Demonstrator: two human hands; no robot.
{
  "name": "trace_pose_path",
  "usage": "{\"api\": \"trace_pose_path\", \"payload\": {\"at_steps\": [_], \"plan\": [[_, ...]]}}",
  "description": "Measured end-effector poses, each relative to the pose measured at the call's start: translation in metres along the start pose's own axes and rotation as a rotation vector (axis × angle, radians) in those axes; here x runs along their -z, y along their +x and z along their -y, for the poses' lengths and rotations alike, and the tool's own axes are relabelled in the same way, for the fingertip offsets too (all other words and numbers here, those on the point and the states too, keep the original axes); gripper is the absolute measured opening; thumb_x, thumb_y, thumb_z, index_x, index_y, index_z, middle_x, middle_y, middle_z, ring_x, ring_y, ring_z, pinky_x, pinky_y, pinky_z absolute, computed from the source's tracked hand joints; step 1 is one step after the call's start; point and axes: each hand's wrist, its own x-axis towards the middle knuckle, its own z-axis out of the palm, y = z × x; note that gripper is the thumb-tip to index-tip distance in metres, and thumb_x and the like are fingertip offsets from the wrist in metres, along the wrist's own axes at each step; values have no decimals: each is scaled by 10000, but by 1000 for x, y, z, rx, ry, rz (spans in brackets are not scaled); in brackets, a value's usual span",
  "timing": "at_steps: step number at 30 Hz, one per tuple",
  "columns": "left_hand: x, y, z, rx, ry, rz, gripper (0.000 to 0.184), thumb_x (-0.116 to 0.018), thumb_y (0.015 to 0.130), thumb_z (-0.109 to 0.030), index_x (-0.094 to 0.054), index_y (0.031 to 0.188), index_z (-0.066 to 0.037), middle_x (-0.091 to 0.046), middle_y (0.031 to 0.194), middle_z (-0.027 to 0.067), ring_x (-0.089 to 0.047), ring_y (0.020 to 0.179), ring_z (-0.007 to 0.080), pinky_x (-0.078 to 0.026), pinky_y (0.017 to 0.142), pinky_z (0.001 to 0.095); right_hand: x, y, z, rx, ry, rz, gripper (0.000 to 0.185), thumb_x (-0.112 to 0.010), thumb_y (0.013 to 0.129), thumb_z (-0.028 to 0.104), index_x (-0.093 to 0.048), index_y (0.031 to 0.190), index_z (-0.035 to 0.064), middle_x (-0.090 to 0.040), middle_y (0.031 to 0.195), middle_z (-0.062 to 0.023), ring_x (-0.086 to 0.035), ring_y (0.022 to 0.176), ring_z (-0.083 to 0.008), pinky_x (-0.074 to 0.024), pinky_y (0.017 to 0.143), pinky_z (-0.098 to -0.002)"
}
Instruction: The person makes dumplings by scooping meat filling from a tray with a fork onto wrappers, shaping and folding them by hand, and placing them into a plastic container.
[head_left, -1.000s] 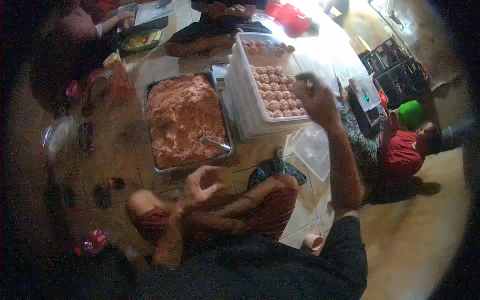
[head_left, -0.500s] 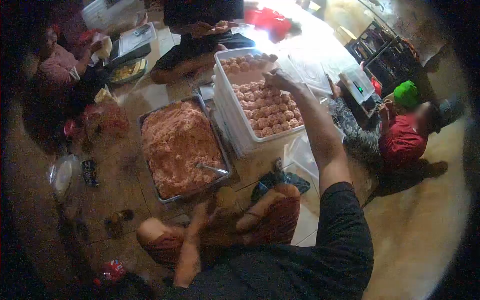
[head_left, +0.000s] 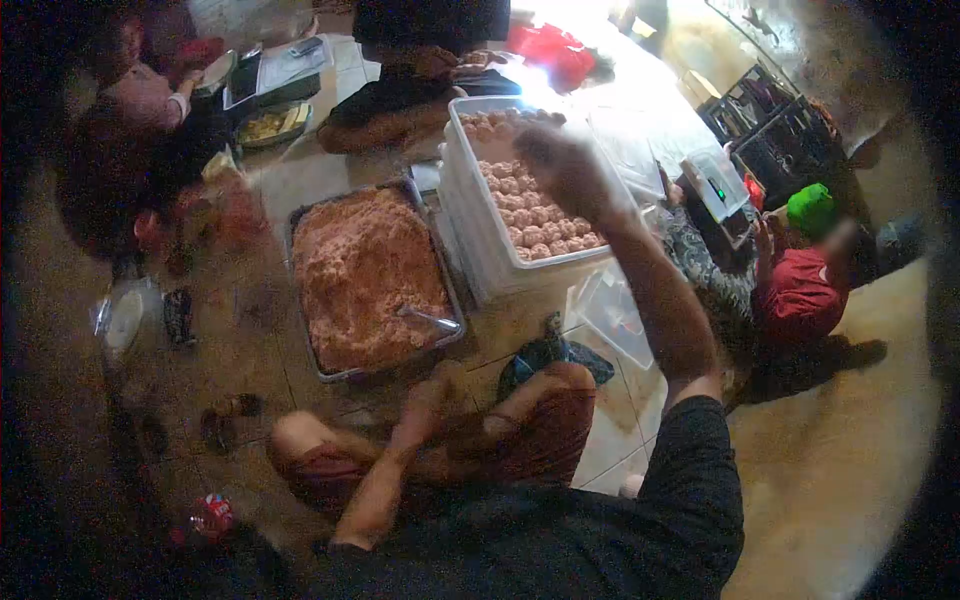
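My right hand [head_left: 570, 175] is over a large white plastic tub [head_left: 470, 215], smeared by motion, so I cannot tell whether anything is in its fingers. Rows of round raw meatballs [head_left: 540, 230] fill the near part of the tub, and more lie along its far edge. My left hand [head_left: 432, 395] is low, over my crossed legs, its fingers blurred in shadow. Just beyond it lies a rectangular tray [head_left: 345, 375] heaped with pink minced meat [head_left: 365, 270]. A spoon [head_left: 428, 318] with a shiny handle rests in the meat near the tray's right corner.
A clear lid [head_left: 615, 315] lies right of the tub, and a dark plastic bag [head_left: 555, 360] sits before it. A person in red [head_left: 800, 295] sits at right beside a digital scale [head_left: 718, 188]. Other people sit opposite and at left, near a dish of food [head_left: 272, 127].
My right hand has come back slightly toward me over the tub and is more blurred. My left hand has shifted up and right. The whole view has also shifted a little.
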Motion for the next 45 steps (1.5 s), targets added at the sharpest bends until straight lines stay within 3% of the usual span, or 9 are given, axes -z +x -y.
{"api": "trace_pose_path", "payload": {"at_steps": [10, 16, 19, 21, 26, 32, 34, 40, 45], "plan": [[-77, -9, 2, 147, -420, 70, 261, -568, 921, -185, -639, 1134, -52, -645, 1106, 200, -615, 1068, 363, -498, 878, 483, -129, -60, 97, -23, 195, 585, 116, -624, 927, 183, -654, 940, 72, -661, 843, -163, -678, 813, -338, -537, 690, -464], [-112, -19, 38, -3, -303, -152, 397, -538, 986, -266, -588, 1345, -105, -561, 1366, 167, -546, 1255, 322, -461, 1028, 444, -266, -130, 29, 178, 6, 384, 187, -666, 911, 232, -675, 946, 49, -672, 865, -177, -676, 802, -353, -535, 679, -482], [-103, -12, 36, 585, -1000, 185, 386, -526, 1001, -240, -567, 1378, -170, -537, 1416, 119, -511, 1290, 334, -443, 1054, 438, -241, -101, 75, 72, 168, 570, 192, -666, 902, 223, -702, 935, 38, -678, 803, -196, -682, 745, -355, -522, 654, -496], [-163, -24, 51, 198, -85, -5, 372, -542, 995, -196, -572, 1366, -174, -539, 1409, 104, -505, 1282, 342, -423, 1071, 434, -244, -94, 90, -6, 238, 637, 174, -669, 891, 196, -716, 947, 39, -683, 783, -201, -685, 720, -352, -517, 647, -502], [-123, -12, 35, 203, -597, -94, 361, -567, 978, -174, -577, 1338, -140, -547, 1376, 126, -508, 1271, 358, -420, 1067, 438, -199, -53, 117, -146, -146, 911, 181, -674, 885, 182, -709, 1023, 70, -703, 799, -183, -706, 751, -337, -570, 682, -444], [-97, 20, 12, 217, -426, -92, 304, -617, 950, -158, -592, 1241, -73, -586, 1172, 124, -559, 1103, 327, -442, 966, 460, -138, 31, 137, -283, -299, 903, 480, -652, 895, 210, -527, 1343, 89, -649, 1219, -163, -663, 1081, -306, -562, 816, -477], [-60, 27, -5, 343, -344, -141, 269, -638, 939, -158, -612, 1187, -57, -596, 1088, 121, -580, 1019, 311, -465, 899, 460, -164, 24, 111, -82, -638, 484, 442, -633, 901, 195, -549, 1320, 80, -568, 1352, -171, -581, 1225, -309, -540, 856, -494], [-129, 36, 46, 186, -1318, -326, 374, -696, 911, -354, -603, 1006, -5, -591, 954, 163, -597, 788, 289, -476, 662, 444, -269, -58, 93, -28, -471, 392, 363, -586, 888, 124, -627, 1248, 96, -551, 1325, -180, -531, 1247, -333, -363, 1025, -511], [-166, 56, 54, 321, -722, -282, 451, -706, 898, -430, -613, 943, 8, -614, 950, 157, -604, 791, 279, -473, 640, 447, -243, -43, 86, 43, -407, 297, 278, -602, 895, 157, -655, 1166, 128, -609, 1199, -126, -557, 1173, -295, -377, 982, -502]]}}
